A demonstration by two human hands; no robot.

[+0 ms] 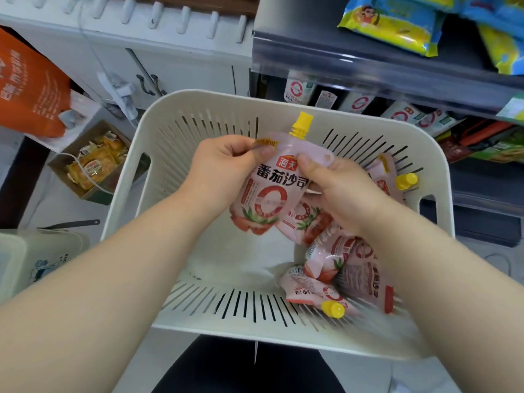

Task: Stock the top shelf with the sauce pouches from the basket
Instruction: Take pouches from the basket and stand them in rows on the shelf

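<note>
A pink tomato sauce pouch [272, 188] with a yellow cap is held upright above the cream slotted basket [198, 114]. My left hand [224, 165] pinches its upper left corner. My right hand [337, 191] pinches its upper right corner, thumb on the front. Several more sauce pouches [348, 268] lie in the basket's right half, partly hidden by my right arm. Similar pouches [357, 103] stand on a dark shelf beyond the basket.
The dark shelf rack [368, 66] rises at the right, with yellow-and-blue snack packs [397, 24] on a higher level. A cardboard box of snacks [93, 163] and an orange bag [31, 86] sit at the left. A white cabinet [170, 58] stands behind.
</note>
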